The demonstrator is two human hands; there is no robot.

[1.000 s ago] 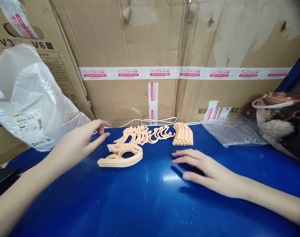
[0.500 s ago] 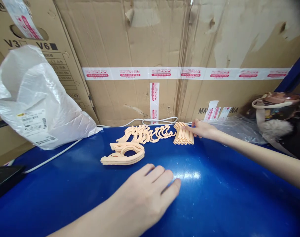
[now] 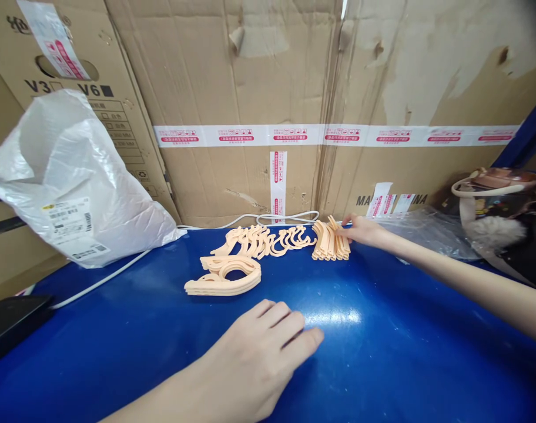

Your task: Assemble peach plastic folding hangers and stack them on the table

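Pinching at the strips [image 3: 327,242] right of centre with the right hand [image 3: 365,231]; at lower centre, left hand [image 3: 268,346] loosely curled, palm hidden, grip impossible to tell. Seemingly put together: the stack [image 3: 226,286] left of centre. Left loose: strips, plus hooks [image 3: 282,239] mid-frame.

Bright light leaves white glare on the blue table [image 3: 360,358] toward five o'clock. Two o'clock's corner darkens, blurred.
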